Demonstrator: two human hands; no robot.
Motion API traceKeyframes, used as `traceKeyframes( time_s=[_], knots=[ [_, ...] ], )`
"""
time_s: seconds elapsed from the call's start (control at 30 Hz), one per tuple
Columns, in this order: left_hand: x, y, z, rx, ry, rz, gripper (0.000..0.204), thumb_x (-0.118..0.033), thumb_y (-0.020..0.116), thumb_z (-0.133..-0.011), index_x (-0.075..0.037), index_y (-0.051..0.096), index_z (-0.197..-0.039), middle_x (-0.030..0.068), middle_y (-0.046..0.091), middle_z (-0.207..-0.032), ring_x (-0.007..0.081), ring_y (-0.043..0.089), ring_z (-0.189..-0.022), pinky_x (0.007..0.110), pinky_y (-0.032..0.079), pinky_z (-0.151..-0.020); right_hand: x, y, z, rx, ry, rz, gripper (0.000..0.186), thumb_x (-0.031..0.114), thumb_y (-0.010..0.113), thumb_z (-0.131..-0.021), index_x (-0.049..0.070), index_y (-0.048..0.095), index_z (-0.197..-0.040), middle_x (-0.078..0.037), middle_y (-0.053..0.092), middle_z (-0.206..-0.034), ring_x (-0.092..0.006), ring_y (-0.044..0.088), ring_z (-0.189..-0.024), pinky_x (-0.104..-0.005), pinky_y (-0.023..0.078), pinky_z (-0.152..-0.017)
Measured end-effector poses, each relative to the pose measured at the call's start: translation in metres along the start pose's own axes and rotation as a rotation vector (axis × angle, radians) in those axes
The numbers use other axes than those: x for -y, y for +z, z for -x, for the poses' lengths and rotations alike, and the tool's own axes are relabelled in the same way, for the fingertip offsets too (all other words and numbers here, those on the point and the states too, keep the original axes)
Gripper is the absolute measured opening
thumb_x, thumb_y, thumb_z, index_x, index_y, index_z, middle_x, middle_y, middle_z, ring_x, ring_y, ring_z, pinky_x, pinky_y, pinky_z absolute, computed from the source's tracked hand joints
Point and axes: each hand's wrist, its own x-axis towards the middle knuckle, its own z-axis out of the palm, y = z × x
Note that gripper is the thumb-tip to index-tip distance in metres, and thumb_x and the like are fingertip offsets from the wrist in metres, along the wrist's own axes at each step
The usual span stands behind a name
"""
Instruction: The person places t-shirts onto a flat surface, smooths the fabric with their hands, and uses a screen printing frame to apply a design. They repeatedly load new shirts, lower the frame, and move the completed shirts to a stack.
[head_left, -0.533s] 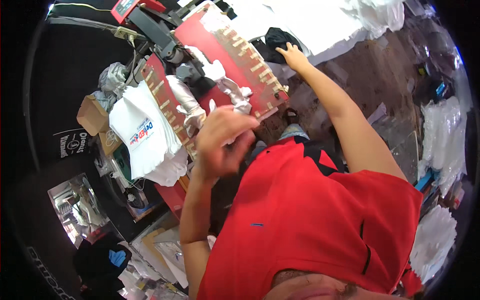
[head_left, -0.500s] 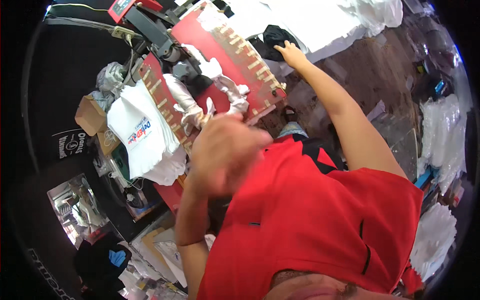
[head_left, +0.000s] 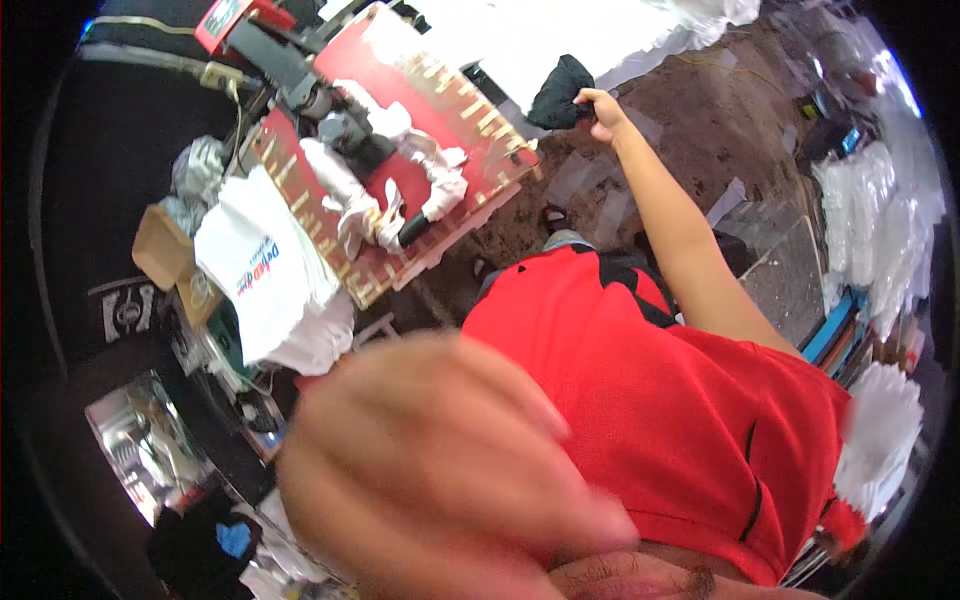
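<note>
My right hand point(head_left: 604, 118) reaches out at the upper middle, its fingers closed on the edge of a bunched black cloth point(head_left: 562, 92). The cloth is held beside the edge of a white-covered table point(head_left: 520, 40). Close to the camera, my left hand point(head_left: 440, 450) is large and smeared by motion in front of my red shirt. Its fingers are too blurred to read, and I see nothing held in it. Beyond it stands a heat press with a worn red plate point(head_left: 455, 95) and a handle wrapped in white cloth point(head_left: 340, 175).
A stack of white printed fabric point(head_left: 265, 270) lies left of the press, beside an open cardboard box point(head_left: 162, 250). Clear plastic bags point(head_left: 860, 220) hang on the right. Paper scraps lie on the brown floor point(head_left: 510, 225). A mirror point(head_left: 150, 440) is at the lower left.
My left hand has come up and nearer to the camera, away from the press. My right hand has lifted the black cloth off the table's edge area, closing its fingers on it. The view has shifted.
</note>
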Motion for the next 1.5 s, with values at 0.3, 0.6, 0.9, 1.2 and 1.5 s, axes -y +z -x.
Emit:
traceKeyframes(
  time_s=[0.3, 0.6, 0.9, 1.2, 1.5],
  knots=[
    [0.226, -0.042, -0.002, 0.275, -0.383, -0.335, 0.071, -0.009, 0.067, -0.094, -0.005, 0.032, -0.156, 0.0133, 0.039, -0.155, 0.0244, 0.041, -0.140, 0.040, 0.040, -0.112, 0.030, 0.051, 0.179, 0.200, -0.056, -0.399, 0.030, 0.014, 0.056, -0.071, -0.007, 0.067, -0.090, -0.022, 0.069, -0.096, -0.0363, 0.068, -0.093, -0.0515, 0.054, -0.094],
    [0.215, -0.023, 0.019, 0.300, -0.371, -0.058, 0.116, -0.007, 0.092, -0.068, -0.008, 0.020, -0.159, 0.0167, 0.037, -0.154, 0.0313, 0.044, -0.138, 0.042, 0.046, -0.108, 0.000, 0.102, 0.230, 0.369, 0.073, -0.491, 0.028, 0.016, 0.060, -0.078, -0.004, 0.065, -0.099, -0.016, 0.072, -0.087, -0.0269, 0.070, -0.075, -0.0396, 0.059, -0.077],
    [0.201, -0.038, -0.001, 0.478, 0.057, -0.632, 0.120, -0.030, 0.101, -0.050, -0.011, 0.039, -0.151, 0.0226, 0.045, -0.142, 0.0409, 0.048, -0.130, 0.053, 0.047, -0.103, -0.010, 0.115, 0.237, 0.607, 0.131, -0.426, 0.032, 0.025, 0.064, -0.090, -0.001, 0.065, -0.109, -0.012, 0.074, -0.098, -0.0225, 0.073, -0.086, -0.0368, 0.060, -0.081],
    [0.179, -0.043, 0.006, 0.581, 0.126, -0.734, 0.080, -0.025, 0.096, -0.053, -0.007, 0.060, -0.122, 0.0194, 0.061, -0.110, 0.0424, 0.063, -0.094, 0.050, 0.053, -0.080, -0.034, 0.109, 0.210, 0.704, 0.137, -0.207, 0.029, 0.026, 0.062, -0.092, 0.002, 0.068, -0.107, -0.012, 0.074, -0.095, -0.0221, 0.073, -0.085, -0.0365, 0.060, -0.080],
    [0.177, -0.070, 0.002, 0.002, -0.149, -0.864, 0.038, -0.014, 0.088, -0.064, -0.003, 0.068, -0.094, 0.0182, 0.067, -0.089, 0.0399, 0.066, -0.083, 0.046, 0.053, -0.075, 0.026, 0.145, 0.194, 0.394, -0.322, 0.285, 0.028, 0.023, 0.061, -0.095, 0.007, 0.071, -0.116, -0.005, 0.069, -0.113, -0.0178, 0.063, -0.104, -0.0334, 0.052, -0.091]
  ],
)
